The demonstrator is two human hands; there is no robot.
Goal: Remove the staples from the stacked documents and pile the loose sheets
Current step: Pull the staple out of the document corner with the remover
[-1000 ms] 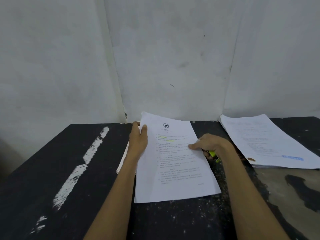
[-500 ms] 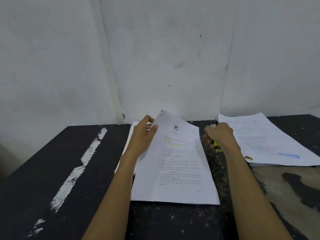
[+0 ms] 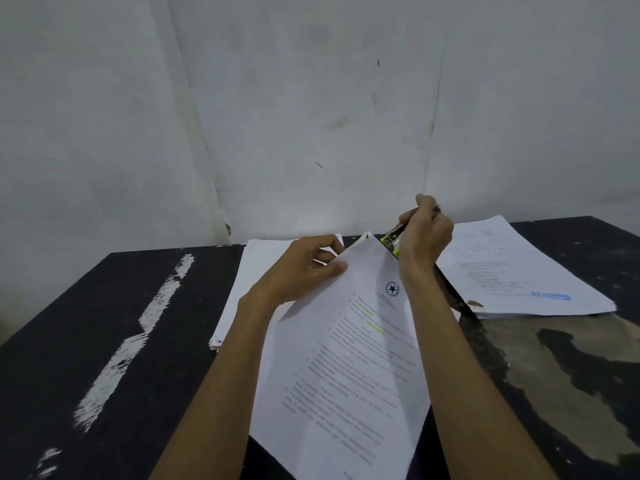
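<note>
My left hand (image 3: 304,268) pinches the stapled document (image 3: 349,368) near its top corner; my right hand (image 3: 424,233) grips the yellow staple remover (image 3: 391,239) beside it.

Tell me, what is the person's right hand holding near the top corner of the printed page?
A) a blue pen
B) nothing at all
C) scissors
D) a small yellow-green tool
D: the right hand grips a small yellow-green tool right at the top corner of the document, which the left hand pinches by its edge.
</note>
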